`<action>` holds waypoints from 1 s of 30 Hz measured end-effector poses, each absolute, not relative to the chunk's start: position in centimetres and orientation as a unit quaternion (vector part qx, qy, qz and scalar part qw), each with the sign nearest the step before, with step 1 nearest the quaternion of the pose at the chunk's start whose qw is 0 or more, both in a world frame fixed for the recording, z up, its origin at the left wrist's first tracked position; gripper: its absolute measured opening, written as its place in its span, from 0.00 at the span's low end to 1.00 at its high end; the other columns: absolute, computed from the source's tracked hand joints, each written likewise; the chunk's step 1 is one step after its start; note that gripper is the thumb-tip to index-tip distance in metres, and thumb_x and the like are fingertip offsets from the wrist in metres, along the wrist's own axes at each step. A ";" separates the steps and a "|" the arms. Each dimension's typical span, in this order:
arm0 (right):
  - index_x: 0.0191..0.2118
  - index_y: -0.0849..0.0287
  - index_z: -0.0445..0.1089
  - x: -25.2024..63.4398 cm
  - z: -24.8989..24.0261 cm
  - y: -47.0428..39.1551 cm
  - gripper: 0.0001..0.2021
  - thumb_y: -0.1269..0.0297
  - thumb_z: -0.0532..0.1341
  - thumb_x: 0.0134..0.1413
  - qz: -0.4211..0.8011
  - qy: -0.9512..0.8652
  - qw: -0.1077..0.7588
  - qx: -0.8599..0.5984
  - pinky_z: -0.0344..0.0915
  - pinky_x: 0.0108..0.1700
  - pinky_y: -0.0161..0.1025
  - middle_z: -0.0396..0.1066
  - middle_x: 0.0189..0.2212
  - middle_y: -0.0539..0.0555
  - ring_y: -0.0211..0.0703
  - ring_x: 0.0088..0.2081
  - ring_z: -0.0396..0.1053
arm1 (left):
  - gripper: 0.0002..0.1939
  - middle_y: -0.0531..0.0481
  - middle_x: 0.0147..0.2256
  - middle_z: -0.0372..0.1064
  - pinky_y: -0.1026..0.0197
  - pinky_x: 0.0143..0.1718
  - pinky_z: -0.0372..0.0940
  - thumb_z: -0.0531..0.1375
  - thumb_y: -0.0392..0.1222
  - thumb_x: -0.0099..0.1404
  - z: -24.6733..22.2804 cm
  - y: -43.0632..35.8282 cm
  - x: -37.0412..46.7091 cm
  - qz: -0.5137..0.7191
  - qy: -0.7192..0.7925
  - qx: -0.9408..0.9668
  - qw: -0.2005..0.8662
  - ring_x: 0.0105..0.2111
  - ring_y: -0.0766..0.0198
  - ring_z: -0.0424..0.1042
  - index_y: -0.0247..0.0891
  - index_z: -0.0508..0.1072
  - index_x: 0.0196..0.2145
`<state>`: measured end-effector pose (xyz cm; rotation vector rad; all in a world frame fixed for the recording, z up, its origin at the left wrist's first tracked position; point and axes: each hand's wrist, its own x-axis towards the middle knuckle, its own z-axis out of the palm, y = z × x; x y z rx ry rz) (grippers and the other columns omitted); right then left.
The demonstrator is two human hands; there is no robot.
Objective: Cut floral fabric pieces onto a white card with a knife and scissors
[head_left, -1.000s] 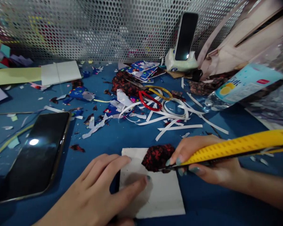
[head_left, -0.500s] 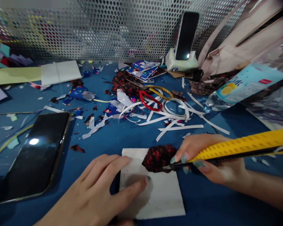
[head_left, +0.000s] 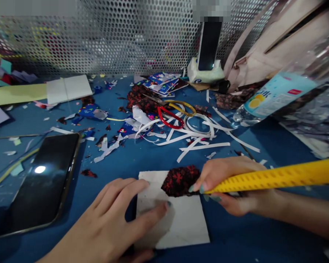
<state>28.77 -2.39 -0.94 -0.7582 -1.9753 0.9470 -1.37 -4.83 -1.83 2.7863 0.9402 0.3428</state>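
Observation:
A white square card [head_left: 181, 223] lies on the blue table in front of me. My left hand [head_left: 109, 215] spreads over the card's left side, with fingers apart and fingertips near or on it. A folded piece of black cloth with a red floral print [head_left: 179, 181] rests on the card's upper part. My right hand [head_left: 227, 182] grips a yellow utility knife [head_left: 274, 177] whose handle extends to the right edge. Its tip end reaches the cloth's lower right, where my fingers touch or nearly touch the cloth. The blade is mostly hidden.
A phone [head_left: 44, 179] lies at left. Red-and-yellow-handled scissors [head_left: 171, 122], white strips [head_left: 192, 148] and cloth scraps litter the middle. A water bottle [head_left: 274, 95] leans at right near a pale bag [head_left: 263, 51]. Another phone [head_left: 209, 44] stands on a tissue pack [head_left: 205, 73] before a perforated metal panel [head_left: 112, 40].
My right hand and the utility knife have shifted slightly left along the cloth, and the knife has turned so its black underside shows less. The view has moved a little; my left hand stays spread.

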 end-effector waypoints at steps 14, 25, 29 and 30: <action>0.39 0.58 0.74 29.2 -2.0 -2.4 0.06 0.63 0.66 0.58 0.441 -0.704 0.462 -0.310 0.73 0.34 0.36 0.76 0.32 0.55 0.42 0.32 0.76 | 0.38 0.44 0.59 0.52 0.39 0.50 0.68 0.70 0.43 0.50 -1.5 -4.8 -1.4 0.092 0.318 0.940 0.081 0.56 0.41 0.59 0.57 0.67 0.58; 0.36 0.58 0.72 29.3 -1.1 -2.1 0.05 0.70 0.65 0.52 0.371 -0.772 0.428 -0.289 0.73 0.34 0.31 0.78 0.31 0.55 0.39 0.31 0.77 | 0.33 0.46 0.59 0.54 0.41 0.51 0.68 0.69 0.50 0.57 -1.6 -4.8 -1.5 0.094 0.325 0.936 0.095 0.56 0.44 0.60 0.60 0.66 0.60; 0.34 0.57 0.72 29.1 -0.6 -1.9 0.03 0.69 0.65 0.51 0.353 -0.780 0.421 -0.300 0.72 0.30 0.30 0.79 0.29 0.54 0.38 0.29 0.77 | 0.34 0.45 0.59 0.54 0.41 0.53 0.67 0.69 0.51 0.56 -1.8 -4.7 -1.6 0.094 0.323 0.937 0.095 0.56 0.44 0.60 0.59 0.66 0.60; 0.34 0.56 0.72 29.1 -0.6 -1.9 0.03 0.69 0.65 0.51 0.354 -0.777 0.424 -0.301 0.72 0.30 0.30 0.78 0.29 0.54 0.38 0.28 0.77 | 0.34 0.45 0.59 0.54 0.42 0.52 0.67 0.69 0.51 0.57 -1.9 -4.7 -1.6 0.095 0.323 0.936 0.097 0.56 0.44 0.60 0.59 0.66 0.59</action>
